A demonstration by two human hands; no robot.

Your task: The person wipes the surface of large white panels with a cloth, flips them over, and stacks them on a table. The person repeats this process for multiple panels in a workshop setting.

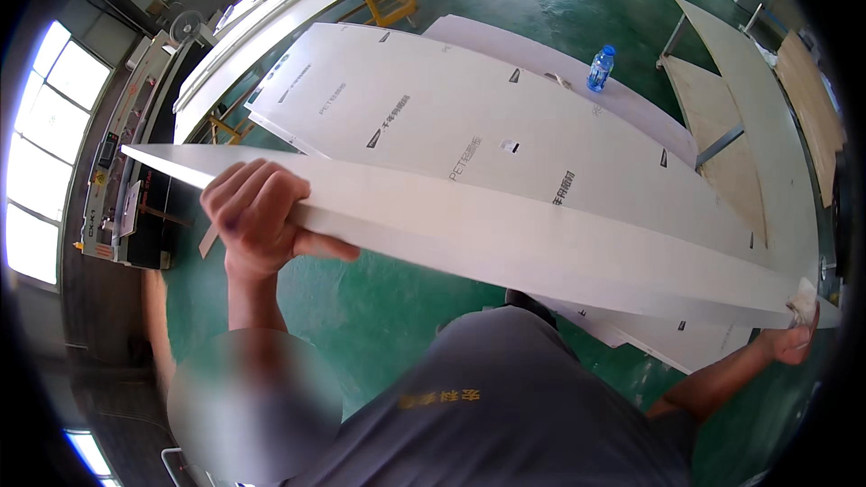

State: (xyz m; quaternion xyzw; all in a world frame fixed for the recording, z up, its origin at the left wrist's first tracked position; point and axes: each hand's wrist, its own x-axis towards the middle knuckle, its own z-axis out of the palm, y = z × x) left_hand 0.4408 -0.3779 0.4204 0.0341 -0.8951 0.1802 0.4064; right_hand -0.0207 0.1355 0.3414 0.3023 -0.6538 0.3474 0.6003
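Note:
A long white panel (505, 234) stretches across in front of me, tilted so that its edge and one face show. Near its left end, my left hand (255, 216) is closed round the panel's lower edge, the thumb pointing right along it. My right hand (790, 343) is at the far right end, its fingers closed on a crumpled whitish cloth (802, 299) that lies against the panel. Part of those fingers is hidden, so I cannot tell how firmly they also hold the panel. Beyond it lies a stack of printed white boards (415, 90).
A blue-capped water bottle (601, 70) stands on a pale board (505, 45) behind the stack. At the left are a machine (126, 189) and a long worktable with white boards (289, 22) on yellow trestles (390, 2). A shelved table (758, 99) stands at the right. The floor is green.

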